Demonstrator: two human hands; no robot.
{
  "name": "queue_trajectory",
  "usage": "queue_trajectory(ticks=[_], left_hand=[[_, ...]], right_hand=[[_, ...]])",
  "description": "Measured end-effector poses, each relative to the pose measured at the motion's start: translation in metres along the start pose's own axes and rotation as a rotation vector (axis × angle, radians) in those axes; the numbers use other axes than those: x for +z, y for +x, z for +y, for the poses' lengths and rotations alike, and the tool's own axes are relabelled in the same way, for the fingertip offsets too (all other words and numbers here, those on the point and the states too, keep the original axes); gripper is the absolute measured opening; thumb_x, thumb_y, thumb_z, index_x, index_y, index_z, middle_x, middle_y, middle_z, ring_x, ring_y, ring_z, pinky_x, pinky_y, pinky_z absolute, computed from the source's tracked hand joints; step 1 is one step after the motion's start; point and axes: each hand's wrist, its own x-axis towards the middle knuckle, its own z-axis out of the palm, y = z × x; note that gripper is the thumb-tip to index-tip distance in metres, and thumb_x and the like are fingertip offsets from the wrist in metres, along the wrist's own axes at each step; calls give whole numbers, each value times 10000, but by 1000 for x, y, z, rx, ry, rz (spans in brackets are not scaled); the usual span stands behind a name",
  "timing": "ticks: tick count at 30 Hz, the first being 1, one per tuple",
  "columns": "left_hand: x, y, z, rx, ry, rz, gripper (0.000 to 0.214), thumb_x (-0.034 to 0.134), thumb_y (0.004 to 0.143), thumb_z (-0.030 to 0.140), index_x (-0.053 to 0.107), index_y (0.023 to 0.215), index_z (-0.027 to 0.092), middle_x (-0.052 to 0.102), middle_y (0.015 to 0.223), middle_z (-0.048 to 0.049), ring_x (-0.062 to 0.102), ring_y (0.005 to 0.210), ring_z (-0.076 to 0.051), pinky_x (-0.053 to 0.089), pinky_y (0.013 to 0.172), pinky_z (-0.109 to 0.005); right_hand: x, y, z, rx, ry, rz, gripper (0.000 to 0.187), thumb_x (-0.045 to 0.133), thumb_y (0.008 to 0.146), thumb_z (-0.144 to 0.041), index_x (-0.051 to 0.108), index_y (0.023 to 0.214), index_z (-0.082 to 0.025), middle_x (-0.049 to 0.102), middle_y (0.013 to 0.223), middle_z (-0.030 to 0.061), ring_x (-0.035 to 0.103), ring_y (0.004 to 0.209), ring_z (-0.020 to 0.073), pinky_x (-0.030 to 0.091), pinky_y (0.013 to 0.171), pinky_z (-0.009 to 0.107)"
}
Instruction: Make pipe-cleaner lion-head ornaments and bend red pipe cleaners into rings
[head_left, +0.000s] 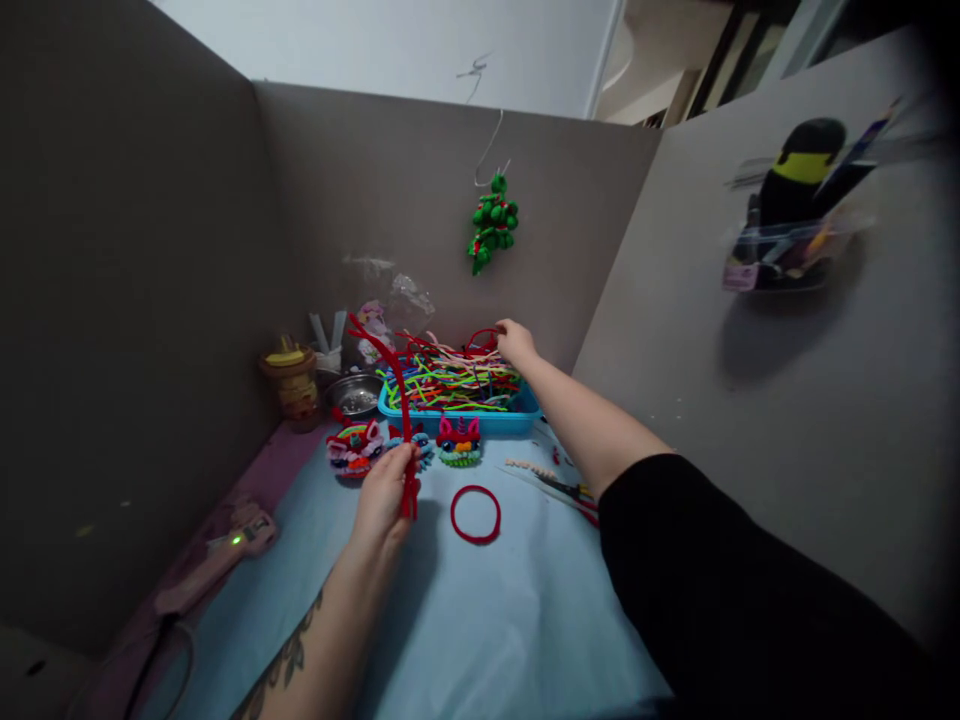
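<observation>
My left hand (386, 495) is closed round a small bunch of red pipe cleaners (403, 395), which stand upright above the table and bend left at the top. Over the far right part of a blue tray (480, 423), my right hand (517, 345) pinches a curved red pipe cleaner (482, 333). Many-coloured pipe cleaners (457, 378) lie heaped in that tray. A red pipe-cleaner ring (475, 515) rests flat on the table, right of my left hand. Behind it sit a red unicorn-like face (459, 442) and a red and pink animal face (355, 448); a blue piece is partly hidden by my left hand.
A pink glue gun (225, 555) with a green light lies at left. A metal bowl (355, 396) and a brown pot (291, 382) stand at the back left. Pliers (568, 488) lie under my right forearm. A green ornament (493, 222) hangs on the back panel; a holder (787, 250) hangs right.
</observation>
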Motion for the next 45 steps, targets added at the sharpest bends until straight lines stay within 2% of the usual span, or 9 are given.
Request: queue_trajectory(ticks=[4, 8, 11, 15, 19, 24, 29, 35, 45], left_hand=[[2, -7, 1, -55, -63, -14, 204, 735, 614, 240, 655, 764, 128, 653, 666, -2, 521, 465, -57, 361, 411, -168], [1, -11, 5, -52, -114, -38, 284, 783, 552, 281, 660, 756, 127, 653, 676, 1, 518, 482, -54, 345, 415, -166], [-1, -11, 6, -46, -140, -52, 330, 808, 511, 310, 659, 741, 126, 649, 674, 5, 519, 500, -55, 338, 426, -166], [-4, -6, 2, -8, -138, -90, 374, 832, 484, 350, 654, 733, 135, 663, 695, 1, 526, 522, -57, 350, 447, -169], [-1, -3, -6, 12, -119, -158, 363, 836, 512, 349, 665, 754, 139, 681, 756, -18, 592, 633, -88, 414, 525, -182], [10, -15, -23, 30, -95, -330, 317, 836, 551, 330, 654, 735, 147, 702, 949, -63, 642, 887, -161, 485, 733, -235], [16, -25, -34, 101, -109, -424, 338, 817, 578, 359, 646, 786, 155, 694, 945, -62, 646, 877, -165, 498, 778, -259], [9, -11, -29, 97, -3, -357, 316, 797, 592, 342, 631, 767, 138, 586, 587, 25, 558, 549, -80, 474, 599, -195], [13, -6, -29, 90, 95, -305, 220, 758, 638, 295, 622, 748, 162, 609, 714, -1, 555, 599, -76, 508, 671, -217]], right_hand=[[13, 23, -6, 2, -24, -56, 532, 528, 818, -144, 477, 1344, -209, 541, 1340, 108, 564, 1127, 222, 431, 928, 316], [14, 26, -12, 26, -21, -107, 334, 601, 806, -261, 640, 1120, -156, 667, 1086, 121, 619, 965, 226, 462, 842, 352], [-12, 31, -16, 12, 25, -19, 224, 545, 830, -293, 704, 927, -167, 685, 985, 132, 605, 961, 240, 444, 824, 325], [-66, 31, -21, -47, 166, 175, 336, 440, 872, -361, 681, 902, -128, 663, 1009, 162, 580, 976, 252, 438, 803, 324], [-94, -20, -21, -58, 368, 196, 472, 305, 919, -463, 638, 893, -129, 653, 722, 67, 556, 575, 128, 429, 544, 236], [-68, -158, -30, 179, 1199, -207, 372, 614, 756, -533, 604, 730, -162, 534, 521, -35, 375, 381, 52, 250, 344, 173], [-23, -256, -36, 404, 1537, -453, 345, 714, 688, -489, 628, 702, -156, 571, 530, -16, 420, 384, 54, 286, 343, 176], [-7, -252, -7, 435, 1676, -296, 308, 792, 625, -402, 632, 755, -173, 655, 634, 17, 539, 474, 87, 405, 397, 192], [-21, -233, 26, 413, 1694, -7, 315, 762, 672, -373, 581, 857, -192, 688, 715, 17, 576, 540, 96, 483, 487, 214]])
